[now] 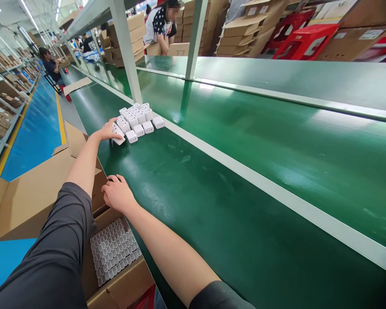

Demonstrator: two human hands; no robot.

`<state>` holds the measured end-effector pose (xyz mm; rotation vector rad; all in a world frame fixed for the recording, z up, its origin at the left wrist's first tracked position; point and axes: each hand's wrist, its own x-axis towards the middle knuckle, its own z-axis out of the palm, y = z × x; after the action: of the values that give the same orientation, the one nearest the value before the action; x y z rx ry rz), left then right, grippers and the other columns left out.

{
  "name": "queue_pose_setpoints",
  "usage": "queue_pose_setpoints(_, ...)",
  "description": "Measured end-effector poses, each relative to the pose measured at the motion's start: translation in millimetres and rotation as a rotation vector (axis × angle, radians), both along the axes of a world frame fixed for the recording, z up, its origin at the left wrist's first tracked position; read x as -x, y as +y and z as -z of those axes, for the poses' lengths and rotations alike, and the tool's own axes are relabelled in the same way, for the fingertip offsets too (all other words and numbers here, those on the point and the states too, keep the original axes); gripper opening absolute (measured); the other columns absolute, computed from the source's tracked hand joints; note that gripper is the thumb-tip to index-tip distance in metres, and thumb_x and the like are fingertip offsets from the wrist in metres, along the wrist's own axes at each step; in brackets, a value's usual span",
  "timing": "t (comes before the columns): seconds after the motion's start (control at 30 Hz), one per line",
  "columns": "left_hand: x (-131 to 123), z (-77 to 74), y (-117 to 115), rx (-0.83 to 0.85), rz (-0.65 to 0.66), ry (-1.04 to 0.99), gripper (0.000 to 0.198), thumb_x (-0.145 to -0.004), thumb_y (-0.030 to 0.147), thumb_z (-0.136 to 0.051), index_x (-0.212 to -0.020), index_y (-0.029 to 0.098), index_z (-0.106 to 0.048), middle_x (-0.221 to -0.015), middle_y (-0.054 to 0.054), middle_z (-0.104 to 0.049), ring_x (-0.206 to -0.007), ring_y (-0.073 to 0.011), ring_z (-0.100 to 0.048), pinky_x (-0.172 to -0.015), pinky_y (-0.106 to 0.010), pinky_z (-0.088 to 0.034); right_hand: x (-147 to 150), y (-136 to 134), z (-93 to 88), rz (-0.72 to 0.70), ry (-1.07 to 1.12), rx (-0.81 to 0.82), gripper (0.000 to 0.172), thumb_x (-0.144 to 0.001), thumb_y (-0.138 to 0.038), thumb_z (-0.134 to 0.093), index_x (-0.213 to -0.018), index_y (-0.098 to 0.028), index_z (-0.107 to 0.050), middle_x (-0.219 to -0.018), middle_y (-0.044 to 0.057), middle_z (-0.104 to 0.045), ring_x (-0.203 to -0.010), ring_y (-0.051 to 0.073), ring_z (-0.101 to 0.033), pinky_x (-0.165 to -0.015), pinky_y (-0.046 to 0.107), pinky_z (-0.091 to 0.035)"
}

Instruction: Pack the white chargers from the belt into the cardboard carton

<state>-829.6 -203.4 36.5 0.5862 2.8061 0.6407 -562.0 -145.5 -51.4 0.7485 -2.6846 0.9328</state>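
Note:
A cluster of white charger adapters (133, 116) stands on the green tabletop, several with small ports or holes showing. At the cluster's near left end, my left hand (107, 131) has its fingers and thumb around a short row of white chargers (117, 134). My right hand (118, 194) is at the bench edge, closer to me, its fingers bent but apart and nothing visible in them. Below it, an open cardboard box (125, 283) holds tight rows of white, rounded-end pieces (114, 249).
The long green bench (212, 206) has a pale divider strip (231, 165) and white upright posts (125, 47). Raised box flaps (35, 193) stick out at the left. Across the bench are a person (159, 25), stacked cartons (241, 32) and red stools (309, 40).

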Motion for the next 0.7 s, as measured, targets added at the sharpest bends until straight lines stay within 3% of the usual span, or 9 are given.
queue_pose_setpoints(0.13, -48.5, -3.6, -28.6, -0.719, 0.053, -0.189, 0.119, -0.053, 0.053, -0.070, -0.152, 0.031, -0.009, -0.141, -0.010, -0.046, -0.128, -0.0355, -0.049, -0.101, -0.053, -0.045, 5.3, 3.3, -3.3, 0.048, -0.065, 0.202, 0.025, -0.091, -0.016, -0.048, -0.104, -0.019, -0.069, -0.104, 0.005, -0.070, -0.113, 0.020, -0.056, -0.107, 0.039, -0.037)
queue_pose_setpoints(0.23, -116.5, -2.0, -63.3, -1.099, 0.100, -0.136, 0.103, -0.058, 0.064, -0.060, -0.150, 0.036, -0.023, -0.143, -0.005, -0.048, -0.133, -0.0359, -0.044, -0.099, -0.055, -0.046, 5.2, 5.5, -12.3, 0.144, -0.056, 0.503, 0.029, -0.092, -0.022, -0.048, -0.119, -0.017, -0.059, -0.111, 0.007, -0.064, -0.104, 0.017, -0.059, -0.096, 0.032, -0.046)
queue_pose_setpoints(0.33, -195.8, 7.3, -103.5, -1.258, 0.034, -0.037, 0.095, -0.056, 0.077, -0.054, -0.142, 0.039, -0.038, -0.141, -0.003, -0.051, -0.135, -0.0373, -0.042, -0.100, -0.059, -0.044, -7.8, -1.5, -29.9, 0.115, 0.054, 0.706, 0.052, -0.090, -0.035, -0.057, -0.136, -0.017, -0.044, -0.131, 0.014, -0.052, -0.121, 0.022, -0.051, -0.101, 0.037, -0.045)
queue_pose_setpoints(0.4, -246.9, 16.7, -131.0, -1.316, -0.017, -0.030, 0.092, -0.054, 0.078, -0.057, -0.137, 0.041, -0.044, -0.139, -0.002, -0.053, -0.134, -0.0369, -0.044, -0.100, -0.060, -0.044, -25.8, -14.1, -43.9, -0.028, 0.085, 0.693, 0.065, -0.087, -0.039, -0.062, -0.143, -0.019, -0.036, -0.142, 0.015, -0.044, -0.130, 0.025, -0.044, -0.106, 0.041, -0.042)
queue_pose_setpoints(0.5, -316.9, 33.1, -171.9, -1.419, -0.055, -0.109, 0.086, -0.052, 0.066, -0.070, -0.132, 0.043, -0.049, -0.135, 0.000, -0.055, -0.130, -0.0345, -0.049, -0.102, -0.057, -0.044, -63.2, -44.7, -58.0, -0.242, 0.019, 0.562, 0.075, -0.084, -0.039, -0.066, -0.148, -0.021, -0.030, -0.144, 0.014, -0.043, -0.132, 0.026, -0.042, -0.110, 0.044, -0.038)
queue_pose_setpoints(0.6, -379.9, 53.3, -209.4, -1.476, -0.109, -0.164, 0.084, -0.051, 0.050, -0.078, -0.130, 0.039, -0.052, -0.134, -0.001, -0.055, -0.126, -0.0333, -0.052, -0.103, -0.051, -0.046, -102.3, -85.3, -55.3, -0.360, -0.102, 0.434, 0.079, -0.082, -0.033, -0.066, -0.150, -0.020, -0.028, -0.142, 0.014, -0.045, -0.128, 0.025, -0.045, -0.108, 0.043, -0.040)
queue_pose_setpoints(0.7, -435.6, 79.6, -240.7, -1.507, -0.250, -0.148, 0.084, -0.049, 0.051, -0.079, -0.128, 0.034, -0.054, -0.130, -0.005, -0.058, -0.122, -0.0338, -0.055, -0.101, -0.049, -0.047, -134.2, -129.6, -37.5, -0.446, -0.188, 0.335, 0.070, -0.082, -0.026, -0.063, -0.146, -0.017, -0.037, -0.134, 0.013, -0.050, -0.120, 0.023, -0.048, -0.102, 0.038, -0.044)
